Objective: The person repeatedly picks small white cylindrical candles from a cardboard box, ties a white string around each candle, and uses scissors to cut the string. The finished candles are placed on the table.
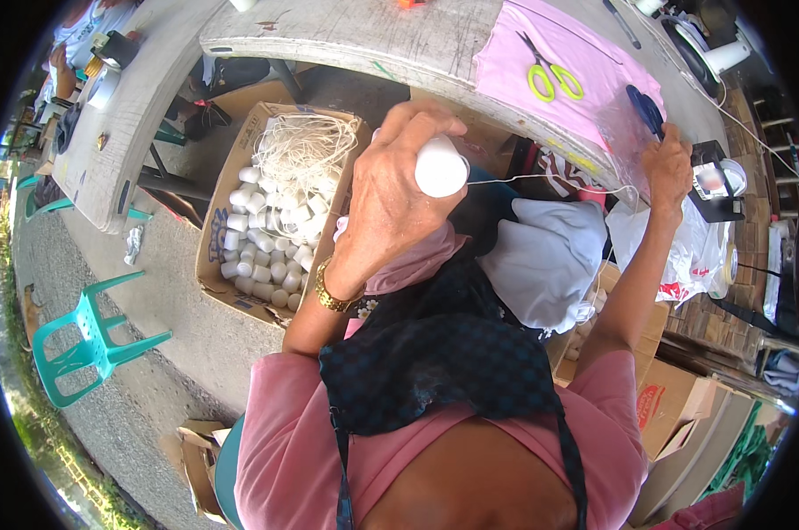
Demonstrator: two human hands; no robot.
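Observation:
My left hand (399, 172) grips a smooth white cylinder (441, 169), its round end facing up towards me. From beside that cylinder a thin white string (539, 177) runs right, then hangs down near my right forearm. My right hand (666, 165) is at the table's right side, its fingers curled around the lower end of a dark blue handled tool (645, 109); the rest of the tool's shape is unclear. Lime-handled scissors (548, 76) lie with blades parted on a pink cloth (585, 50). A clear plastic bag (621, 136) lies under the blue tool.
A cardboard box (207, 271) left of my legs holds many white cylinders (260, 255) and a tangle of white string (307, 146). The worn table (373, 33) edge crosses ahead. White cloth (548, 258) covers my lap's right; a turquoise plastic chair (94, 338) lies left. A person sits far left.

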